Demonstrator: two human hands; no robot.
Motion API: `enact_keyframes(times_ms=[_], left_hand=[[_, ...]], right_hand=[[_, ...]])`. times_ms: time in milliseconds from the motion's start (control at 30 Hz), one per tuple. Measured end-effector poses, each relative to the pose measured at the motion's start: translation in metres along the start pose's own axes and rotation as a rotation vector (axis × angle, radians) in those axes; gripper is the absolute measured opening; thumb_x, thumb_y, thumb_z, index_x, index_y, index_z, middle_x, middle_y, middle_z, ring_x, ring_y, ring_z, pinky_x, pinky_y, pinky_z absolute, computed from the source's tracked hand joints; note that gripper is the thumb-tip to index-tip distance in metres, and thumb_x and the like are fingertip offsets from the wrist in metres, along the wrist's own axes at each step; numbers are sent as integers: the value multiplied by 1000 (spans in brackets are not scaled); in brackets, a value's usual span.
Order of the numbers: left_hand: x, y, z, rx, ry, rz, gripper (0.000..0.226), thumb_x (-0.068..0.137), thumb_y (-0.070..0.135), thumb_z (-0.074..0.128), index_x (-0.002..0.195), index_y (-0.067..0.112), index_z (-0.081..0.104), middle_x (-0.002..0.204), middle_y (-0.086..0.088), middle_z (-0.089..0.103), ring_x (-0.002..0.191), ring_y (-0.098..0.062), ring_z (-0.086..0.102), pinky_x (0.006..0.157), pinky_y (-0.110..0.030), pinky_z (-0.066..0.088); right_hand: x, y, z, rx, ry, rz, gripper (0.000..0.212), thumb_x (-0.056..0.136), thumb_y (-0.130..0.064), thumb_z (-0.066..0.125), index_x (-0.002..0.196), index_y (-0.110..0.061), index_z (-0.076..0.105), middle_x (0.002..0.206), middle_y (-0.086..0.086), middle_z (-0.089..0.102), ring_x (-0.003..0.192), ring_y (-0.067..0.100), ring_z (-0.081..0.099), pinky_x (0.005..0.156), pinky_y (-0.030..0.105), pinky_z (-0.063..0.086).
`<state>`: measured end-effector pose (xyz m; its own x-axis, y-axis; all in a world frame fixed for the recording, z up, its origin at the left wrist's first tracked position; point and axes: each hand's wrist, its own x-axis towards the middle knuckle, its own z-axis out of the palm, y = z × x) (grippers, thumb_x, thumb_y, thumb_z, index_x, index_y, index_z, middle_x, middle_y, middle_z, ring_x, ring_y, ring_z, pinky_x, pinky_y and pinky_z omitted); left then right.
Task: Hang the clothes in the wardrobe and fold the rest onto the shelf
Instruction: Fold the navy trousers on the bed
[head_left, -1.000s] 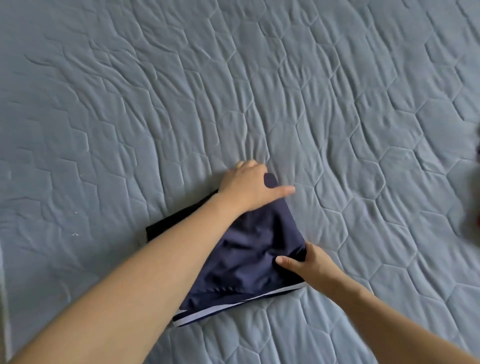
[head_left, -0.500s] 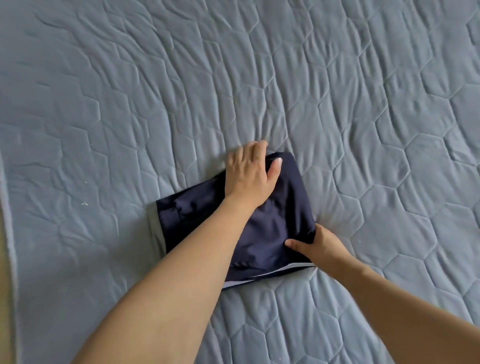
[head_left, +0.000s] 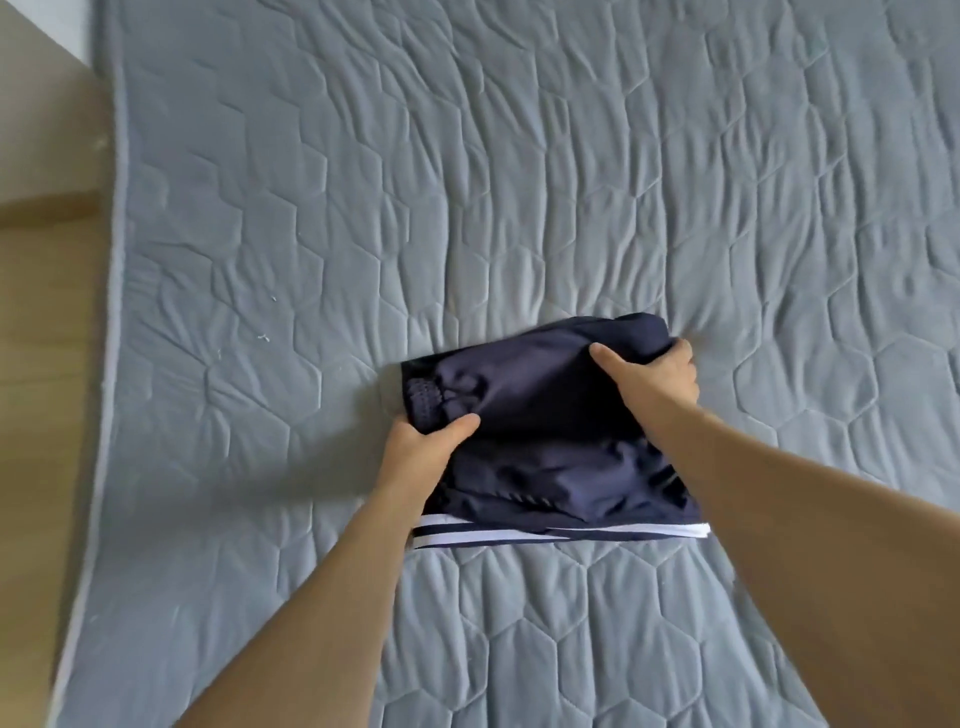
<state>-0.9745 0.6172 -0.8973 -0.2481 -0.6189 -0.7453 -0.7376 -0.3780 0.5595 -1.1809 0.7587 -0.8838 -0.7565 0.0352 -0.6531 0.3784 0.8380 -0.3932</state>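
Between the two hands lies a folded navy garment (head_left: 545, 431), resting on the grey quilted bed (head_left: 519, 182) with its white-striped edge (head_left: 561, 534) nearest the person. The left hand (head_left: 421, 447) grips the garment's left side, thumb on top of the cloth and fingers tucked out of sight beneath it. The right hand (head_left: 652, 376) grips the far right corner, thumb pressed onto the top layer and fingers curled round the edge. Both forearms run in from the bottom of the view, and the right one covers part of the garment's right side.

Judging by the grips, the bundle is about to be lifted and carried to the shelf. The cloth looks smooth and slippery and the folds are loose and puckered, so the layers could slide apart or the striped edge sag open if the two hands lift unevenly or squeeze only the top layer. A corner dropping would undo the fold.

Beyond the hands the bed is bare quilt, wrinkled. To the left of the left hand, past the bed's edge, a strip of wooden floor (head_left: 47, 364) shows. Neither wardrobe nor shelf is in view. What kind of garment this is cannot be told for certain, and the fingers under it are hidden.
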Motion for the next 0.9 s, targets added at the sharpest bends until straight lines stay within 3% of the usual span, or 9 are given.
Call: enact_keyframes(times_ms=[67,167,233,333,500,667,767,833,900], left_hand=[[-3,8,-6,-82,-83,-65,42,67,36,84,101,15,70,94,5,74,92,-12,68,74,-23,51],[-17,22,-17,-72,-126,-101,35,70,33,83,94,18,64,94,5,69,91,-11,62,78,-27,46],[-41,41,-28,-98,-134,-50,25,72,28,82,88,18,66,88,5,71,88,-13,66,72,-26,48],[-92,76,-48,-125,-109,65,20,74,19,80,90,20,69,83,8,73,82,-12,69,66,-20,50],[-220,150,-129,-106,25,260,34,70,17,83,95,29,64,88,17,72,90,-6,68,74,-20,49],[-355,201,-219,9,154,436,48,60,31,86,101,37,62,97,20,70,94,-1,66,85,-26,49],[-436,217,-273,80,229,510,52,60,34,84,106,39,60,102,19,69,99,-3,65,85,-29,50],[-481,223,-308,154,253,548,52,62,33,80,110,34,60,104,16,69,101,-4,64,87,-31,51],[-523,227,-347,255,272,563,55,62,35,80,113,33,58,109,15,67,103,-7,63,91,-36,51]], right_hand=[[1,5,-4,116,-51,-7,85,62,-63,74,123,-13,42,119,6,57,106,27,58,93,41,47],[-14,3,-15,332,-109,-23,48,71,-38,81,104,-13,56,91,3,64,78,18,63,71,30,51],[-34,-8,-31,384,-139,-64,39,71,-29,82,98,-15,58,90,4,67,78,19,65,72,31,53],[-73,-32,-67,360,-144,-184,41,72,-20,81,104,-18,55,86,-4,62,80,17,62,74,30,49],[-170,-85,-169,6,-274,-509,53,74,-22,79,119,-23,53,101,0,61,95,22,59,79,32,47],[-290,-152,-248,-447,-390,-767,36,76,-26,76,107,-15,61,94,6,64,84,24,56,68,28,40],[-369,-189,-271,-705,-441,-971,47,77,-23,71,118,-14,51,104,8,61,92,25,58,72,27,41],[-420,-211,-274,-705,-489,-1075,78,72,-26,75,137,-20,31,109,4,57,95,24,57,79,29,44],[-477,-234,-269,-648,-591,-1187,115,66,-30,82,150,-29,2,123,-6,47,111,23,53,92,30,41]])
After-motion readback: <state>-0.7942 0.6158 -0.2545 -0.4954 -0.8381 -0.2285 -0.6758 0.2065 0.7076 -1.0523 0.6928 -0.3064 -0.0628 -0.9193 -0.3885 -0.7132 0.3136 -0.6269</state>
